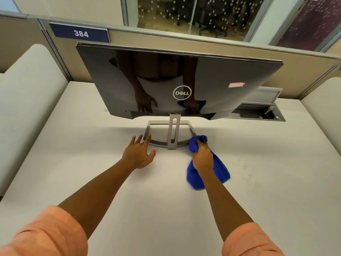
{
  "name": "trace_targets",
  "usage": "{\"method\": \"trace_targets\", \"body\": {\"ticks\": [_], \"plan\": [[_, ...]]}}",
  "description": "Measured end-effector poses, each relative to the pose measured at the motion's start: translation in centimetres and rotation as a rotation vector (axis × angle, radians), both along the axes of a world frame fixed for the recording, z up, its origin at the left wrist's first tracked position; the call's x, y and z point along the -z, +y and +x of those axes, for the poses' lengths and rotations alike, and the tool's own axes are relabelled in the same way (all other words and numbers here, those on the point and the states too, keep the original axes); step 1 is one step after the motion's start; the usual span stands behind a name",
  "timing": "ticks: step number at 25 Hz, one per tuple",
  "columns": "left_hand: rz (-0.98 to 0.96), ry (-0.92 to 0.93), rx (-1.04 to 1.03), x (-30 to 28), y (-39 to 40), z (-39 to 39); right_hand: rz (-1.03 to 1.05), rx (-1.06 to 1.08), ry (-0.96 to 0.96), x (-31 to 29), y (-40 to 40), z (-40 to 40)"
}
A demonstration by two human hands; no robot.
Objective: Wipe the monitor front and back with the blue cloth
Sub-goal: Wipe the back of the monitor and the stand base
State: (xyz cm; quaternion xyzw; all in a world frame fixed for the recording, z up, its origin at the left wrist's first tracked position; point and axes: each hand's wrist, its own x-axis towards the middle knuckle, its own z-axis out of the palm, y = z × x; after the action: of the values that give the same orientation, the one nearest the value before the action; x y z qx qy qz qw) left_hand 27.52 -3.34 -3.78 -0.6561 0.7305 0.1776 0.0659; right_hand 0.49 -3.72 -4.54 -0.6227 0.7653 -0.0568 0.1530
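Note:
The monitor [230, 71] stands on the white desk with its glossy dark back, marked with a round logo, turned toward me. Its silver stand base [158, 144] rests on the desk below the panel. My left hand [139, 153] is spread flat on the desk, fingertips touching the left part of the base. My right hand [202, 157] grips the bunched blue cloth [220, 172] at the base's right corner, pressing it against the desk. Both hands and the cloth are mirrored in the monitor's back.
The white desk [73, 163] is bordered by rounded side dividers [27, 85] left and right and a beige partition with a "384" plate [81, 33] behind. An open cable tray [258, 109] is set into the desk behind the monitor's right side. A red-edged sticker [236, 85] sits on the monitor back.

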Motion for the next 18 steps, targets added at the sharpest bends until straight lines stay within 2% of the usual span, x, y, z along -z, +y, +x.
{"method": "trace_targets", "body": {"ticks": [5, 10, 15, 18], "plan": [[-0.001, -0.001, 0.037, -0.8, 0.0, -0.1, -0.002, -0.056, 0.003, -1.2, 2.9, -0.1], [-0.052, 0.038, 0.094, -1.6, 1.6, -0.7, -0.056, -0.042, 0.213, -2.9, 4.6, -1.9], [-0.026, 0.13, 0.037, -2.9, 3.3, -1.6, -0.026, 0.031, 0.413, -4.5, 6.4, -4.9], [-0.102, 0.248, -0.083, -3.9, 3.9, -1.5, -0.002, 0.082, 0.494, -4.9, 7.1, -6.9]]}}
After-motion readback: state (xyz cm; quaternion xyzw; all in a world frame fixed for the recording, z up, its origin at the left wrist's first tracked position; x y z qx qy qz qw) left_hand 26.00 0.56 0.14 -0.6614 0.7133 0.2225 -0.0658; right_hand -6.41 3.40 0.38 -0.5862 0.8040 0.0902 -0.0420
